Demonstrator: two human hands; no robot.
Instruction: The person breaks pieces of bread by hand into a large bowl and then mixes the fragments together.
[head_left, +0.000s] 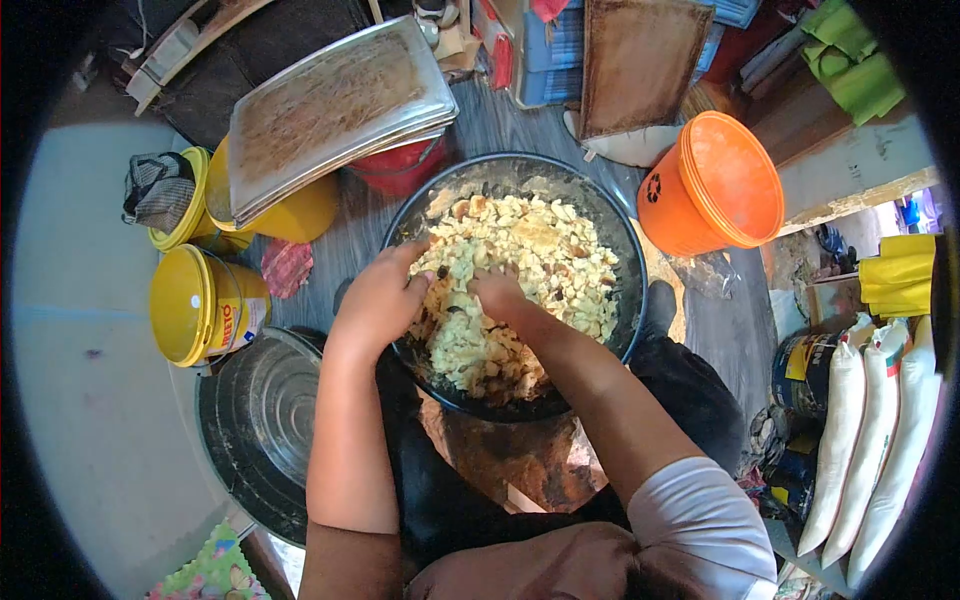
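Observation:
A large black basin [598, 188] stands between my knees, holding a heap of torn, pale yellow bread pieces [560, 255] with some browned crusts. At the left side of the heap, a patch looks greener and wetter than the rest. My left hand [385, 295] reaches over the left rim, its fingers and thumb apart and touching the pieces there. Near the middle of the basin, my right hand [498, 295] presses into the heap with its fingers curled around some pieces. The fingertips of that hand are partly hidden among them.
An orange bucket [665, 205] stands close to the basin's right rim. Stacked metal trays [340, 100] rest on buckets at the upper left. A yellow bucket [180, 305] and an empty black tub [250, 420] sit to the left. Long white filled bags [835, 440] lean at the right.

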